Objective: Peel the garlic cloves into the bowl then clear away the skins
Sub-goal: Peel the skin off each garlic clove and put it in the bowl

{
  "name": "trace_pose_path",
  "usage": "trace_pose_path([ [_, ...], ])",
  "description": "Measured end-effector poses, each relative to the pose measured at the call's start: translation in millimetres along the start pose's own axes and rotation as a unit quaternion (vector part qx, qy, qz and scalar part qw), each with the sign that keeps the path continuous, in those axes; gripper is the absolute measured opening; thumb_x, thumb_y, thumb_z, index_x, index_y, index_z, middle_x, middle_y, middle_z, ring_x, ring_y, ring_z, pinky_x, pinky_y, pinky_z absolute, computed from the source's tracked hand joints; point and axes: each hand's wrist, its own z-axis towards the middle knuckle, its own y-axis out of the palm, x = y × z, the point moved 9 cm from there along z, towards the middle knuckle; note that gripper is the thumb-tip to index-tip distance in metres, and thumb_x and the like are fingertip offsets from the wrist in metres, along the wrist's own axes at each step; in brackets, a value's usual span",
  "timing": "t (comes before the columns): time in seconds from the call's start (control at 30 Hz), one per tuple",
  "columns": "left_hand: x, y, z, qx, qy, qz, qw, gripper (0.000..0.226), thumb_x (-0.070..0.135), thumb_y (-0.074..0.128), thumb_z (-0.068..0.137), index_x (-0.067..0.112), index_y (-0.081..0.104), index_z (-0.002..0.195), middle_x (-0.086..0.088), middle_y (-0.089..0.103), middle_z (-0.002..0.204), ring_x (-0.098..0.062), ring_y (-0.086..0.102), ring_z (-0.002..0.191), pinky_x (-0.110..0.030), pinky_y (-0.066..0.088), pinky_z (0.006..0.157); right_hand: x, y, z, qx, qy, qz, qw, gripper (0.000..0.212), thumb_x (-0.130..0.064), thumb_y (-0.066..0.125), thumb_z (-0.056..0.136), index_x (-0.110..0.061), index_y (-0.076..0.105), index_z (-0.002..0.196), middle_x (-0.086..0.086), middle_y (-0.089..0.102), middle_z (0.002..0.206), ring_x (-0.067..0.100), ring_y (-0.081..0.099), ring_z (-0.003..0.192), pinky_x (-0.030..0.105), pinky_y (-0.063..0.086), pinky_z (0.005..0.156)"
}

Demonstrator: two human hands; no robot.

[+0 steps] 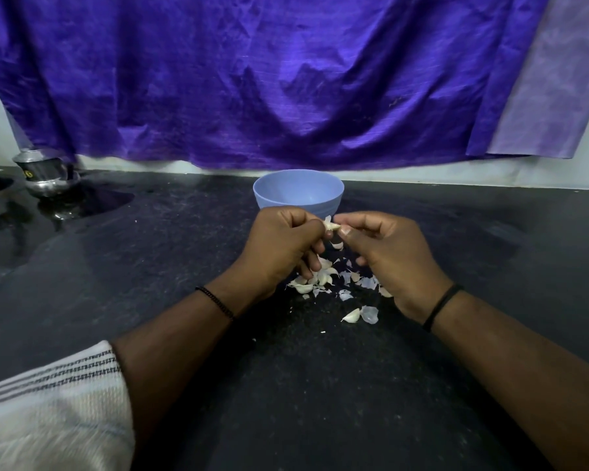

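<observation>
pinching one garlic clove (332, 226) between them, the left hand (279, 246) and the right hand (385, 253) meet just in front of the blue bowl (298, 192), raised above the desk (456, 385). the left hand curls its fingers round the clove's near end; the right hand nips the other end with thumb and forefinger, and a flake of skin sticks up from the clove, so the peeling of this one looks half done at best.

below the hands lies a loose heap of garlic skins (346, 295) mixed with what look like unpeeled cloves (320, 277), spread on the dark desk between the wrists. one more whole clove (351, 316) lies a little nearer the person, touching a papery scrap.

the bowl stands just beyond the hands; the part of its inside that shows holds nothing, though its floor is hidden, so i cannot tell whether any peeled cloves are in it.

by my reading the task is still early to middle: several cloves remain to peel, and none of the skins has been cleared away.

off at the far left of the desk stands a steel pot (46, 175), well apart, under a purple cloth (252, 79) hung on the wall.
</observation>
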Motion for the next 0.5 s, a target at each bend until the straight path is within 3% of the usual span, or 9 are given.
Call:
trace_pose_path([
  [0.17, -2.9, -1.5, 3.2, 0.004, 0.012, 0.039, 0.999, 0.016, -0.002, 0.057, 0.091, -0.006, 0.066, 0.078, -0.006, 0.060, 0.054, -0.018, 0.054, 0.039, -0.024, 0.044, 0.037, -21.9, -2.3, -1.3, 0.015, -0.116, -0.094, 0.989, 0.032, -0.002, 0.071, 0.087, -0.023, 0.073, 0.111, -0.005, 0.072, 0.087, 0.001, 0.065, 0.076, 0.012, 0.052, 0.072],
  [0.3, -2.5, -1.2, 2.2, 0.002, 0.011, 0.042, 0.999, 0.015, -0.002, 0.057, 0.091, -0.008, 0.066, 0.079, -0.006, 0.061, 0.055, -0.017, 0.054, 0.039, -0.025, 0.045, 0.037, -28.5, -0.1, -5.8, 0.010, -0.153, -0.145, 0.977, 0.026, -0.010, 0.079, 0.082, -0.022, 0.076, 0.105, -0.004, 0.074, 0.088, 0.013, 0.069, 0.079, 0.021, 0.058, 0.076],
  [0.5, 0.8, -2.6, 1.5, -0.003, 0.015, 0.039, 0.999, 0.015, -0.002, 0.057, 0.091, -0.011, 0.065, 0.082, -0.008, 0.061, 0.057, -0.018, 0.054, 0.041, -0.024, 0.044, 0.037, -35.5, -2.1, -6.0, 0.020, -0.178, -0.128, 0.975, 0.010, -0.011, 0.075, 0.086, -0.018, 0.078, 0.092, -0.008, 0.076, 0.084, 0.007, 0.071, 0.081, 0.029, 0.059, 0.078],
])
